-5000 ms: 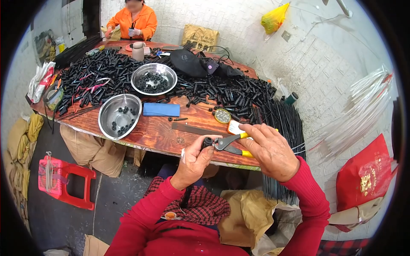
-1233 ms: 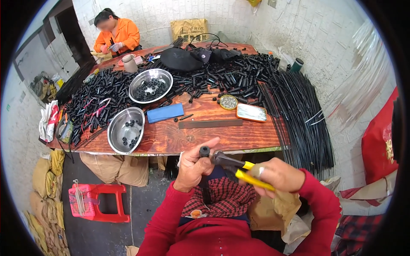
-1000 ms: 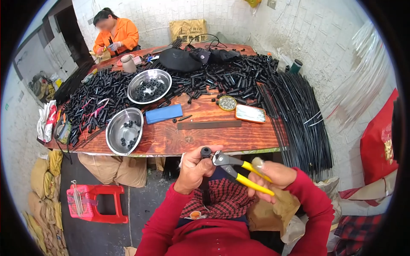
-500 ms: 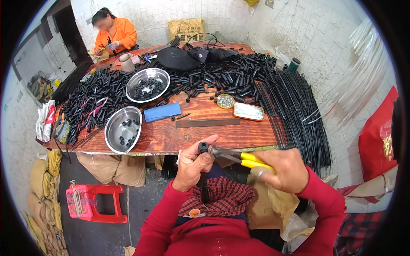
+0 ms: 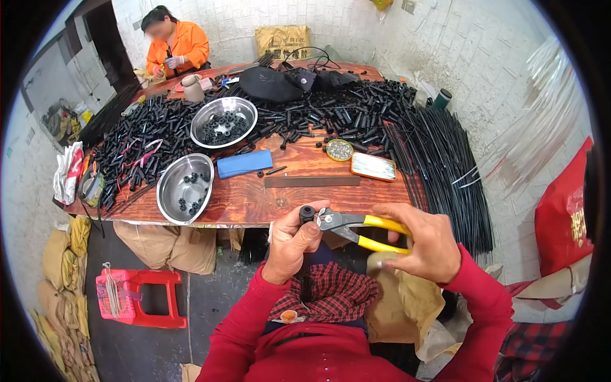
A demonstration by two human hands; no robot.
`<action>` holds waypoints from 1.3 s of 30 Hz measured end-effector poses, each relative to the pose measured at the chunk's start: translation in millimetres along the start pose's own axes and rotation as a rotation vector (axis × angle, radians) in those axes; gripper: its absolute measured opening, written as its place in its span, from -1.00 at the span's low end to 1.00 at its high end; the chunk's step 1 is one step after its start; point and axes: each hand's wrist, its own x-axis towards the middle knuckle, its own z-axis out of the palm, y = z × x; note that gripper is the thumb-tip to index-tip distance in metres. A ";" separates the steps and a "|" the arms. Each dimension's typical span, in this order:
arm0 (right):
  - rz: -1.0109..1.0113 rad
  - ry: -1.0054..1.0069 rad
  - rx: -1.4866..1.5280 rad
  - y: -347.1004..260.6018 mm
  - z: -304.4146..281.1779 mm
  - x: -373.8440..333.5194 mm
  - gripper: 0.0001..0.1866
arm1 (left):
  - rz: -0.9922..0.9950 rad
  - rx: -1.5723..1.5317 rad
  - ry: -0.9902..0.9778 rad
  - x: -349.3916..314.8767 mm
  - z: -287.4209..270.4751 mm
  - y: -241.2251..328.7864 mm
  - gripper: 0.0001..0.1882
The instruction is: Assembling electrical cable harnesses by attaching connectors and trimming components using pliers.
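Note:
My left hand [image 5: 288, 247] is closed around a black tubular part [image 5: 307, 212], its round hollow end facing up above my thumb. My right hand [image 5: 431, 247] grips cutting pliers [image 5: 347, 223] with yellow handles, which are spread apart. The pliers' metal head lies right beside the tube's end, close to my left fingertips. A thin bit of wire seems to show between the tube and the jaws, too small to make out well. Both hands are over my lap, at the near edge of the wooden table [image 5: 254, 207].
Two steel bowls [image 5: 163, 202] with small black rings, a blue box [image 5: 244, 163], a metal strip [image 5: 312, 182], a round tin [image 5: 339, 150] and a rectangular tin [image 5: 373, 166] lie on the table. Black tubes [image 5: 356, 118] heap behind; black rods [image 5: 452, 178] lie right. A co-worker [image 5: 181, 48] sits far left.
The pliers' handles have spread apart and the right fingers have loosened around them. The pliers' head has turned, showing its flat side. The view has shifted slightly.

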 end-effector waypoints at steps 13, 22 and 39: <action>0.614 -0.895 1.222 54.5 25.5 -12.8 -0.10 | -0.024 -0.039 -0.122 -4.0 3.2 -4.3 -0.47; 0.070 -0.151 -0.347 1.5 9.8 -4.4 -0.48 | -0.019 -0.018 -0.026 2.3 3.0 -3.0 -0.49; 0.324 -0.684 0.778 28.2 -6.5 16.0 -0.59 | -0.052 -0.119 -0.139 1.9 1.3 -1.1 -0.51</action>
